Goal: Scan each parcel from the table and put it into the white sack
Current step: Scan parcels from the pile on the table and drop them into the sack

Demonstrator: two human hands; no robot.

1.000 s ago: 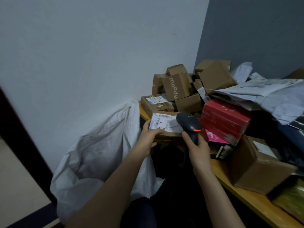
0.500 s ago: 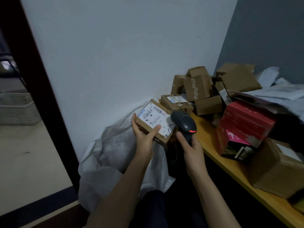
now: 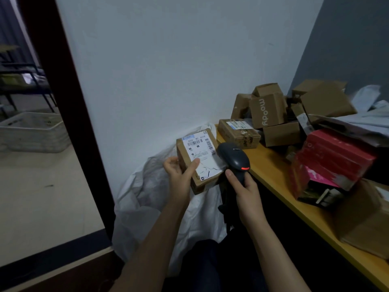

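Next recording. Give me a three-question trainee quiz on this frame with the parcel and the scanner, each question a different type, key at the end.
1. True or false: the left hand holds a brown parcel with its white label facing the camera.
2. Multiple choice: the right hand grips A) a tape roll, B) the black scanner, C) a red carton.
3. Fill in: one brown box in the pile on the table has the word ____ printed on it.

Key: 1 true; 2 B; 3 moody.
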